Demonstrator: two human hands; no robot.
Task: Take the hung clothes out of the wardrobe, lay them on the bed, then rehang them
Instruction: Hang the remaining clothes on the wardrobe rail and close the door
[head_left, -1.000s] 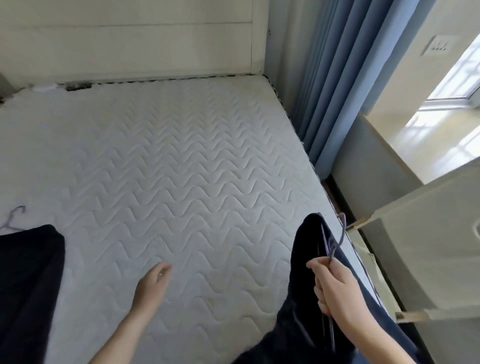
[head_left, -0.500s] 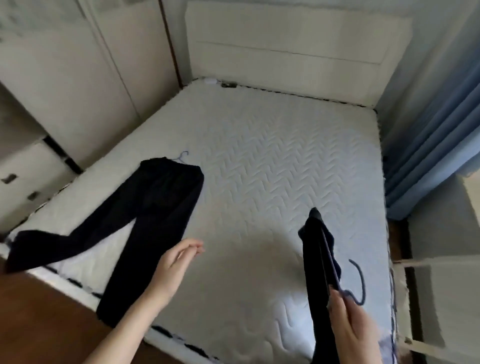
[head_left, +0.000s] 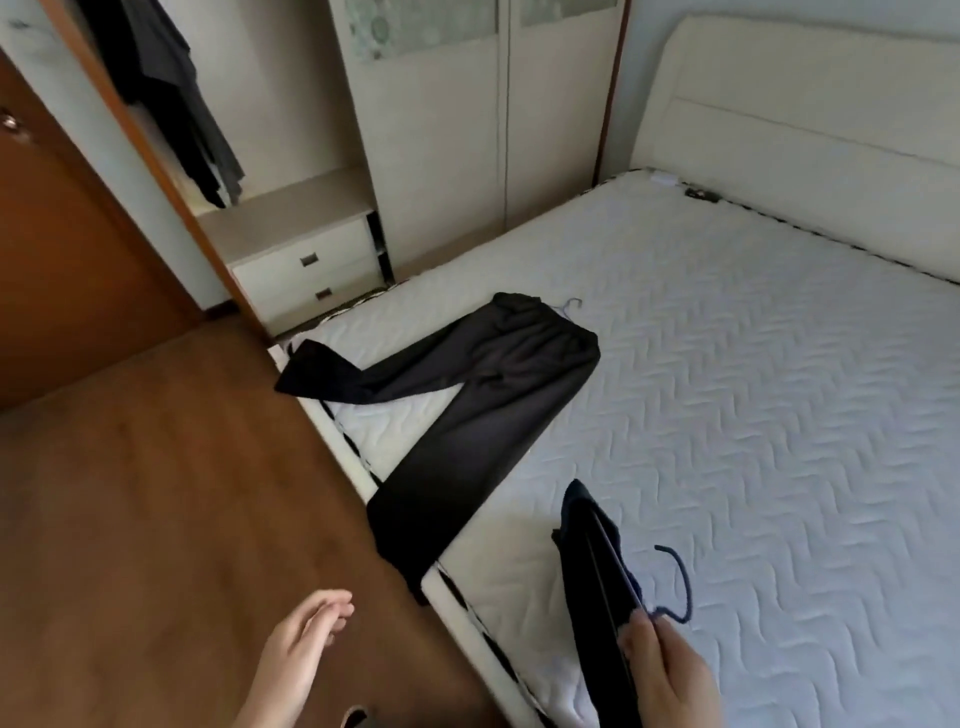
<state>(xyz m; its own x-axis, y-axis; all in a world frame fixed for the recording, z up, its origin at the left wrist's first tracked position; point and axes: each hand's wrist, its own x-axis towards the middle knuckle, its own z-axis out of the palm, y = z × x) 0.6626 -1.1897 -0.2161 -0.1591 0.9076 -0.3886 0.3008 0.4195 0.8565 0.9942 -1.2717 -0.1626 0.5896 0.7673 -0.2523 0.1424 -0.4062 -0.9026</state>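
Observation:
My right hand (head_left: 667, 675) grips a blue hanger (head_left: 672, 597) with a dark garment (head_left: 592, 561) draped on it, held over the near edge of the bed (head_left: 753, 415). My left hand (head_left: 298, 647) hangs empty over the wooden floor, fingers loosely apart. Black trousers (head_left: 483, 395) on a pale hanger lie spread across the mattress corner, with both legs trailing over the bed's edge. In the open wardrobe (head_left: 291, 208) at the upper left, a dark grey garment (head_left: 171, 98) hangs.
A brown wardrobe door (head_left: 67, 249) stands open at the left. White drawers (head_left: 306, 270) sit under the hanging space, close to the bed corner. Wooden floor (head_left: 171, 493) spreads in front. A cream headboard (head_left: 805, 124) stands at the far right.
My view has swung left, from the mattress and curtain toward the wardrobe and floor. My right hand still holds the hanger and garment. My left hand has come off the bed to above the floor.

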